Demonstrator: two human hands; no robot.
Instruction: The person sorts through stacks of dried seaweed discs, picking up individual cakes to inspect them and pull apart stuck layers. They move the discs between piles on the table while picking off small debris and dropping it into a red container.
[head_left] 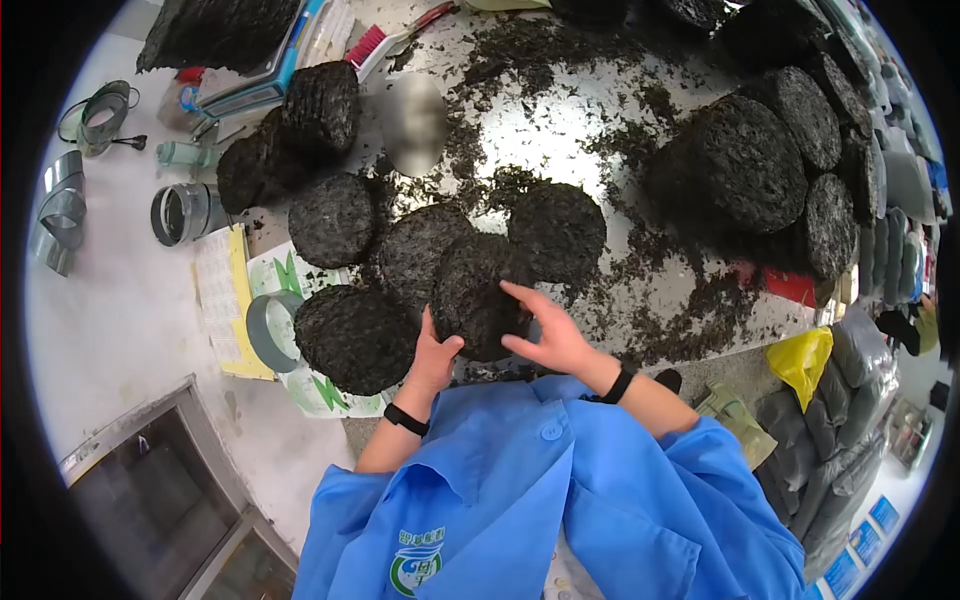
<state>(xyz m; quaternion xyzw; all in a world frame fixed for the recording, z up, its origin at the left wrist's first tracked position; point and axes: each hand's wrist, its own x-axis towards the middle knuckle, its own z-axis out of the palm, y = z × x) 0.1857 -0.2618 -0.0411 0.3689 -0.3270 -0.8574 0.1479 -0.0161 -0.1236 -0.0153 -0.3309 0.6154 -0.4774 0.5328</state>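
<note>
A round, dark cake of what looks like dried seaweed [478, 290] is between my hands at the near edge of the table. My left hand [434, 362] grips its lower left edge, with the thumb and a finger showing. My right hand [550, 335] holds its right side, thumb low and fingers higher on the rim. This cake overlaps a second seaweed cake [420, 250] behind it. Another cake [558, 232] lies just beyond my right hand, and one more [357, 340] sits left of my left hand.
Stacked seaweed cakes [745, 165] stand at the right. Loose flakes [690, 310] litter the white table. A red-bristled brush [370, 48] lies at the back. Left are a grey ring [273, 332] and a metal ring [183, 214]. A yellow bag [800, 365] sits lower right.
</note>
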